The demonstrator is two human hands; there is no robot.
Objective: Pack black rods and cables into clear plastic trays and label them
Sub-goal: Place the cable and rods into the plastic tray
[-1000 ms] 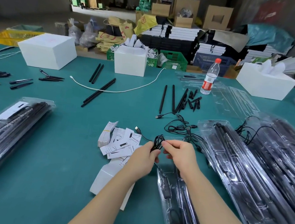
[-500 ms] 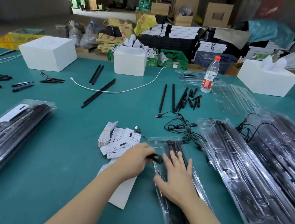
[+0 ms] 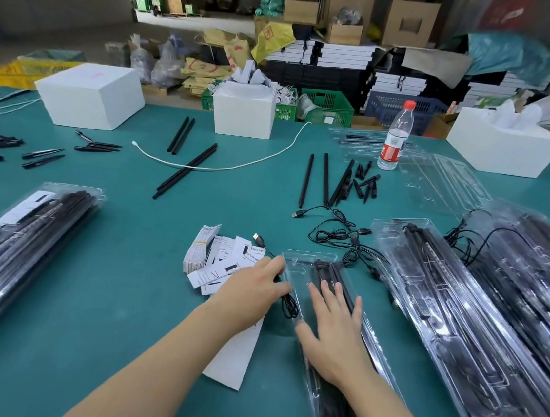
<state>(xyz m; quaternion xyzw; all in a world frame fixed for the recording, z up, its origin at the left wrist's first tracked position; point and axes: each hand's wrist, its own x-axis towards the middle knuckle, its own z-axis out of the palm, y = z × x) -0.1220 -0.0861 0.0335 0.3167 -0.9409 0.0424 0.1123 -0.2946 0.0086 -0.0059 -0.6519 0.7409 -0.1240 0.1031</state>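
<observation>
Pressing flat with straight fingers, the right hand (image 3: 333,331) rests on the clear plastic tray (image 3: 300,273) that lies near the front edge of the teal tabletop (image 3: 113,292), its grip open over the black rods (image 3: 330,271) packed inside. Just beside it, the left hand (image 3: 257,287) sits at the tray's left rim with its fingers curled on a black cable (image 3: 290,304); how firmly it grips cannot be told, as the fingertips are hidden. Under the left forearm lies a white paper sheet (image 3: 232,357), and just beyond the hand a heap of white labels (image 3: 216,260) with a USB plug (image 3: 258,239) beside them. To the right, a long stack of filled trays (image 3: 478,334) runs toward the right edge, and a similar stack of packed trays (image 3: 19,247) lies toward the left edge. Farther in, a tangle of loose cables (image 3: 336,232) lies past the tray, then loose black rods (image 3: 325,179) and short black tips (image 3: 365,186) around the middle of the tabletop, with more long rods (image 3: 185,170) crossed by a white cord (image 3: 237,168). Near the far edge stand a water bottle (image 3: 395,136), empty clear trays (image 3: 441,182) and three white boxes (image 3: 89,94).
</observation>
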